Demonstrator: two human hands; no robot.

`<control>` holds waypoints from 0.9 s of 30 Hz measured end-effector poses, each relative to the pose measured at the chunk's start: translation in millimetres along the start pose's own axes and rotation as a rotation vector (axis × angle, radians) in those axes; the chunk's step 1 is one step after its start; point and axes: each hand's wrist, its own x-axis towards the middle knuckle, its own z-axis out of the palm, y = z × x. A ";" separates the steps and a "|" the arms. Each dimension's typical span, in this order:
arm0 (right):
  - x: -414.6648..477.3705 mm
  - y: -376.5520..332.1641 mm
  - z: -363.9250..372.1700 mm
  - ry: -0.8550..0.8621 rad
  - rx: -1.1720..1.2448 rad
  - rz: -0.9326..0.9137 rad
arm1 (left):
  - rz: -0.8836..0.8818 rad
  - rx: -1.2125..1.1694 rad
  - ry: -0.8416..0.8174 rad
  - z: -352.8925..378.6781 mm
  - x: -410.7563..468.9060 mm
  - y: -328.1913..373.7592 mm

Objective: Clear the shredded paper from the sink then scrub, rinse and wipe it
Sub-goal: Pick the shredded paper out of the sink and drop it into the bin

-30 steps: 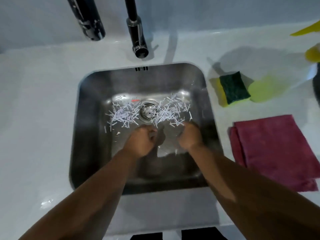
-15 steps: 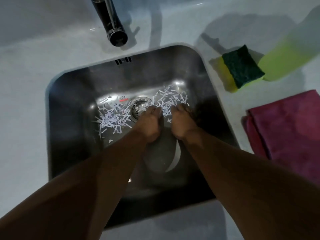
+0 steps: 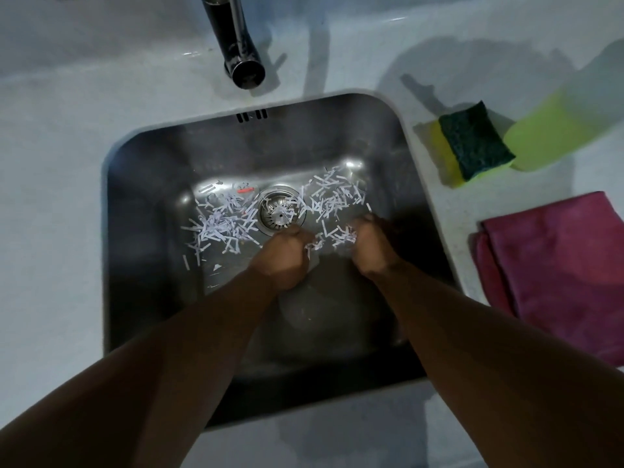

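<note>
White shredded paper (image 3: 219,228) lies scattered over the floor of the steel sink (image 3: 141,231), left and right of the round drain strainer (image 3: 280,214). Both my hands are down in the sink, just in front of the drain. My left hand (image 3: 283,258) has its fingers curled under, with shreds caught at the fingertips. My right hand (image 3: 371,244) is curled the same way on a small clump of shreds (image 3: 341,236) lying between the two hands. The fingertips are hidden under the knuckles.
A dark tap spout (image 3: 239,52) hangs over the back rim. On the white counter (image 3: 50,197) to the right sit a green-and-yellow sponge (image 3: 472,143), a yellow-green bottle (image 3: 547,130) and a folded red cloth (image 3: 557,265). A small red scrap (image 3: 243,190) lies near the drain.
Both hands moved from the sink's front floor up to the shreds right of the drain and curled round some. The view has dropped closer to the sink.
</note>
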 end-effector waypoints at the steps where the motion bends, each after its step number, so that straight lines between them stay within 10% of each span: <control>1: 0.0 0.8 2.1 -0.005 0.022 0.051 | -0.015 0.003 0.017 0.2 0.7 1.4; 15: -23.1 -14.6 -1.6 -0.066 -0.379 -0.399 | 0.134 0.268 -0.149 20.5 -11.2 6.3; 27: -23.2 -18.3 -2.2 -0.238 -0.173 -0.176 | 0.095 0.114 -0.134 34.3 -31.0 -2.2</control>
